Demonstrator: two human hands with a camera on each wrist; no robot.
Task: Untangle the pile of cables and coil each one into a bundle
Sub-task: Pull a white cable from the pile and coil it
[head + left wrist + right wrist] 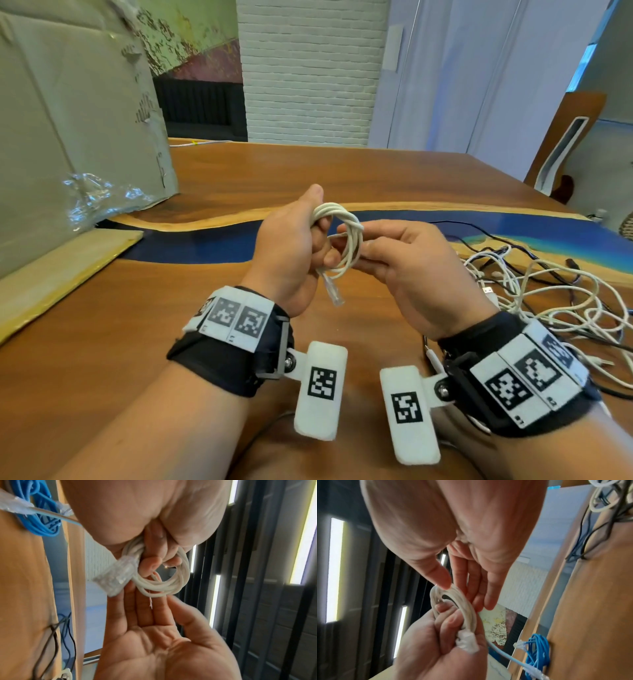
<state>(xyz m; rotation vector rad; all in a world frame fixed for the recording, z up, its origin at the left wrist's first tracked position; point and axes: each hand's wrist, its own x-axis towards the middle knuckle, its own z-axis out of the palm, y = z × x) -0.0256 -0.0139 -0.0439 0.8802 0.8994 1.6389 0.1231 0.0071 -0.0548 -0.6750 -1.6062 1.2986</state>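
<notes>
A white network cable (337,210) is wound into a small coil above the wooden table (376,171). My left hand (317,236) grips one side of the coil with curled fingers. The cable's clear plug (335,295) hangs below that hand. My right hand (356,240) pinches the opposite side between thumb and straight fingers. In the left wrist view the coil (164,585) and plug (115,578) sit under my left hand (159,555), above the right palm (154,635). In the right wrist view the right thumb (442,580) rests on the coil (467,605). A tangled pile of white and black cables (548,294) lies at the right.
A large cardboard box (68,120) stands at the left, with a flat cardboard piece (51,274) before it. A coiled blue cable (537,653) lies on the table near the box. A chair (565,144) stands at the far right edge.
</notes>
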